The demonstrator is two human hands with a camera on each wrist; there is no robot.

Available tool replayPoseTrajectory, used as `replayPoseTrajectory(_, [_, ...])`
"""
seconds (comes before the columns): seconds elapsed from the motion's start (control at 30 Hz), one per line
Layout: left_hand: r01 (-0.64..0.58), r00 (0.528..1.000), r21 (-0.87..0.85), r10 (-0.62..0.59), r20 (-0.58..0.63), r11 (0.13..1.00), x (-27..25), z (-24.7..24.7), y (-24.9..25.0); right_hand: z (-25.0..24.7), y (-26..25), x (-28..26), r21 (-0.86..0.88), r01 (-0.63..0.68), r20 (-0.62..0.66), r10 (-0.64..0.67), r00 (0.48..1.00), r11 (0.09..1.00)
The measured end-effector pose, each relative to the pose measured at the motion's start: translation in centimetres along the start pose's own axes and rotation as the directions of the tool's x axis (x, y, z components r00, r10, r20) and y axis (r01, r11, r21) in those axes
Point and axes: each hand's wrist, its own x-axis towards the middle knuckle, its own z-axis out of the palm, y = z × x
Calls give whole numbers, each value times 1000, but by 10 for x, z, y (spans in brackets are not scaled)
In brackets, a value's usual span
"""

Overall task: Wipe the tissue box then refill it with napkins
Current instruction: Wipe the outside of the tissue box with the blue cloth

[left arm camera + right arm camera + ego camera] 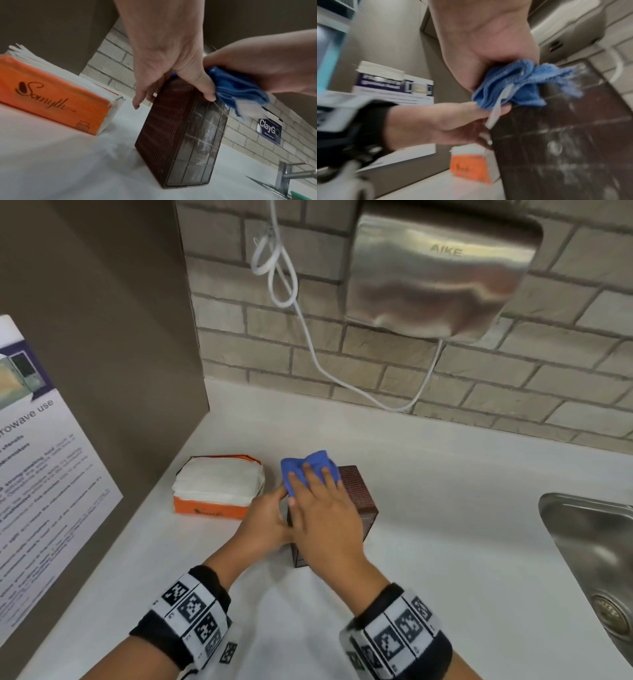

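A brown woven tissue box [361, 491] stands on end on the white counter [445, 508]; its clear grid panel [202, 142] is smeared. My left hand [270, 517] grips the box's upper left edge, thumb on the panel side and fingers on the woven side, as the left wrist view shows [171, 75]. My right hand [323, 498] holds a bunched blue cloth [305, 469] and presses it onto the top of the box [565, 135]. The cloth [513, 83] bulges out under my palm. An opened orange pack of white napkins [219, 486] lies left of the box.
A steel sink [589, 559] is set into the counter at the right, with a faucet [284, 175]. A metal hand dryer [442, 268] and its white cable [308, 344] hang on the brick wall behind. A printed notice [41, 474] is on the brown panel at left.
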Motion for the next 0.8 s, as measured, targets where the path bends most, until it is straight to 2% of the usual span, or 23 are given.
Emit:
replayPoseTrajectory(0.07, [5,1000,-24,-5,-3,1000,-3,-1,1,0,7,0,23,75,-4,-75,997,997])
replayPoseTrajectory(0.1, [2,1000,-29,-2,2,1000,-2,0,0,-2,19,6,52,66,25,-67,997,996])
replayPoseTrajectory(0.2, [3,1000,-4,-3,16,1000,1,2,1,-12,59,23,176,-146,46,140,989,974])
replayPoseTrajectory(0.27, [-2,1000,16,1,27,1000,3,1,1,-11,55,24,111,-192,29,190,981,975])
replayPoseTrajectory(0.37, [-24,999,20,23,27,1000,2,-2,3,1,17,7,18,-52,-31,52,998,998])
replayPoseTrajectory(0.47, [-44,999,-7,44,13,999,-2,-2,3,7,16,-3,85,48,-117,-38,992,995])
replayPoseTrajectory(0.53, [-41,999,-48,42,25,998,-4,0,6,6,37,0,187,16,-142,11,990,982])
replayPoseTrajectory(0.63, [-10,1000,-101,12,22,995,-4,3,6,-2,66,5,355,-144,-90,187,978,924])
replayPoseTrajectory(0.67, [4,1000,-126,-2,17,992,-4,3,6,-5,73,6,467,-205,-55,260,964,860])
replayPoseTrajectory(0.7, [13,1000,-147,-11,15,989,-5,3,5,-8,78,7,631,-271,8,343,939,727])
replayPoseTrajectory(0.73, [18,1000,-168,-16,12,986,-7,4,5,-11,84,7,798,-332,112,418,901,503])
replayPoseTrajectory(0.8, [33,999,-228,-34,0,973,-12,3,5,-16,93,-4,912,-408,348,437,829,47])
